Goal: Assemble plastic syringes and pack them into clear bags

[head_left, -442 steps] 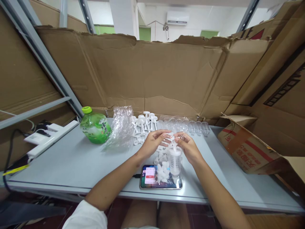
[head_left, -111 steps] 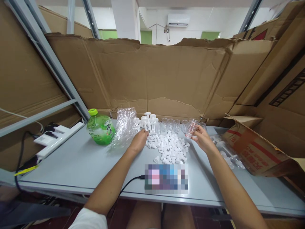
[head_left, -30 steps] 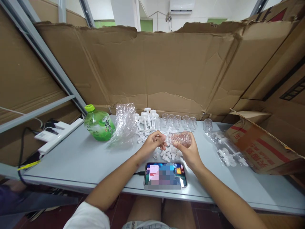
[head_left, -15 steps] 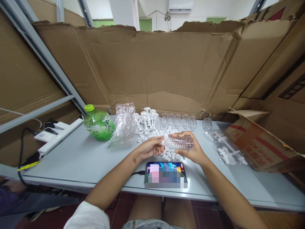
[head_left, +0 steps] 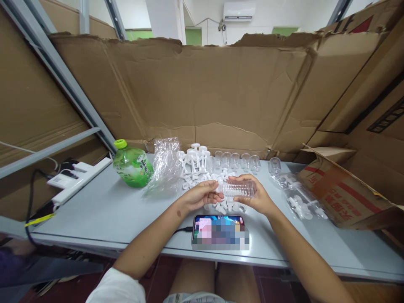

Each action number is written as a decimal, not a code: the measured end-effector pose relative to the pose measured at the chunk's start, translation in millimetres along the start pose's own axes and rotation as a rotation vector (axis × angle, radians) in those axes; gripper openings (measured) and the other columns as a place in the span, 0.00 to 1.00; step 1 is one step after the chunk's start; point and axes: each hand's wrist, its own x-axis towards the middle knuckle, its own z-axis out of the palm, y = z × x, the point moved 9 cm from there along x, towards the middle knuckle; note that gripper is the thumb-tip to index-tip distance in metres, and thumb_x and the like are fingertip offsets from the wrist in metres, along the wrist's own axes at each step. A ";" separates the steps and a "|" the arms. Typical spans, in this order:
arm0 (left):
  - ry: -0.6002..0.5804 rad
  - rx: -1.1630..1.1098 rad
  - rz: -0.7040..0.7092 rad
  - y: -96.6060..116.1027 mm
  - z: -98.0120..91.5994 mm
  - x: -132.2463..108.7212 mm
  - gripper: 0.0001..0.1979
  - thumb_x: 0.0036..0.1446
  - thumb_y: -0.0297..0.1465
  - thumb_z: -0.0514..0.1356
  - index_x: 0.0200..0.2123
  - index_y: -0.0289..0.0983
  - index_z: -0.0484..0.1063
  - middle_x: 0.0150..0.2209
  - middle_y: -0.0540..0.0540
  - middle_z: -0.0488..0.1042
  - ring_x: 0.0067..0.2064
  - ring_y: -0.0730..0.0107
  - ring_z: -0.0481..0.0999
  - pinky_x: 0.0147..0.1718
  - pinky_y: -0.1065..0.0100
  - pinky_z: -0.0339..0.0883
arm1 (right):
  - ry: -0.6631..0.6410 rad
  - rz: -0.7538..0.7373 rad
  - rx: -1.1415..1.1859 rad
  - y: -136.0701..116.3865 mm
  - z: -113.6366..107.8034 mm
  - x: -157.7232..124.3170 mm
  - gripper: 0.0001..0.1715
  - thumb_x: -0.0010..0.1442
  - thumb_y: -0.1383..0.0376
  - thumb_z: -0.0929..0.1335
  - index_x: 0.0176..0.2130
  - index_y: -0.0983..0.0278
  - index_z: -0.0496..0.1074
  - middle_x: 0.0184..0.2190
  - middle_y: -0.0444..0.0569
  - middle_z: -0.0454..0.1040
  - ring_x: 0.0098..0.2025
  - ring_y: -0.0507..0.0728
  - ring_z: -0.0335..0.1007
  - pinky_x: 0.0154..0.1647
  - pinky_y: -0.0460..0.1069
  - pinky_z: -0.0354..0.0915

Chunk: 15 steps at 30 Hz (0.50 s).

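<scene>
My right hand (head_left: 257,195) is wrapped round a clear ribbed plastic tube (head_left: 238,189), which lies nearly level above the table. At the tube's left end, my left hand (head_left: 206,194) pinches a small white plastic piece (head_left: 220,185), partly hidden by the fingers. Loose small white plastic parts (head_left: 224,206) lie below and behind the hands. Behind them is a heap of white rods with round disc ends (head_left: 195,158). Several similar clear tubes (head_left: 235,160) stand in a row along the back, with another clear tube (head_left: 274,165) farther right.
A phone (head_left: 219,231) with a cable lies at the front edge. On the left are a green drink bottle (head_left: 131,166), a crumpled clear bag (head_left: 166,164) and a power strip (head_left: 82,181). A bag of white parts (head_left: 299,202) and a cardboard box (head_left: 344,189) are on the right.
The left fingers have shifted slightly right and loosened a little at the tube's end. My right hand still holds the tube in nearly the same place.
</scene>
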 end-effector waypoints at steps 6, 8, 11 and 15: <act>0.025 0.186 0.250 21.5 8.7 -3.8 0.16 0.50 0.38 0.64 0.31 0.34 0.63 0.28 0.46 0.76 0.27 0.75 0.76 0.28 0.75 0.69 | 0.131 0.041 -0.002 11.8 -7.2 1.1 0.30 0.40 0.63 0.77 0.41 0.57 0.64 0.49 0.50 0.73 0.52 0.62 0.69 0.48 0.57 0.67; 0.072 0.277 0.362 29.3 9.0 -6.2 0.15 0.51 0.38 0.63 0.33 0.34 0.63 0.27 0.48 0.75 0.27 0.74 0.75 0.29 0.73 0.69 | 0.174 0.046 0.037 15.1 -7.7 0.8 0.30 0.40 0.63 0.77 0.41 0.56 0.64 0.49 0.49 0.73 0.50 0.62 0.70 0.47 0.56 0.67; 0.175 0.467 0.512 38.7 6.5 -12.9 0.13 0.53 0.36 0.61 0.35 0.35 0.63 0.28 0.49 0.73 0.30 0.73 0.75 0.33 0.70 0.68 | 0.209 0.063 0.096 20.6 -6.2 0.3 0.29 0.40 0.63 0.77 0.41 0.57 0.64 0.48 0.48 0.73 0.49 0.60 0.70 0.47 0.56 0.67; 0.310 0.795 0.659 47.8 4.8 -24.2 0.10 0.53 0.35 0.61 0.36 0.36 0.66 0.37 0.47 0.73 0.40 0.70 0.73 0.40 0.69 0.66 | 0.232 0.088 0.165 26.7 -3.8 -0.2 0.29 0.40 0.65 0.77 0.41 0.57 0.64 0.48 0.48 0.73 0.48 0.60 0.71 0.46 0.55 0.67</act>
